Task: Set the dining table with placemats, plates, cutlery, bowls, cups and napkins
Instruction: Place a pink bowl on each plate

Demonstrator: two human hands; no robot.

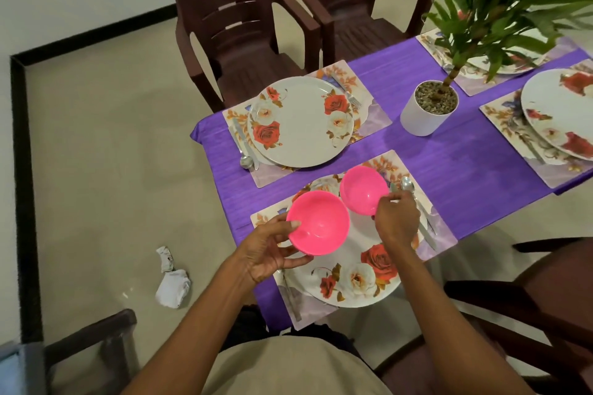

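Pink bowl (317, 223) gripped in left hand (272, 250), fingers curled under, thumb on rim, held above near plate (353, 279). Second pink bowl (364, 191) pinched at rim by right hand (398, 221), at far edge of same plate, near spoon (407, 184). Both bowls empty. Best lowered level, clear of cutlery, one per setting. Farther plate (301, 122) bare, no bowl. White pot (426, 112) beyond on worktop (465, 170): gravel and green plant.

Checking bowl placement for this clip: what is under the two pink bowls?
The nearest floral plate on its placemat lies below both bowls, held by the left hand and right hand. The plate's centre is covered.
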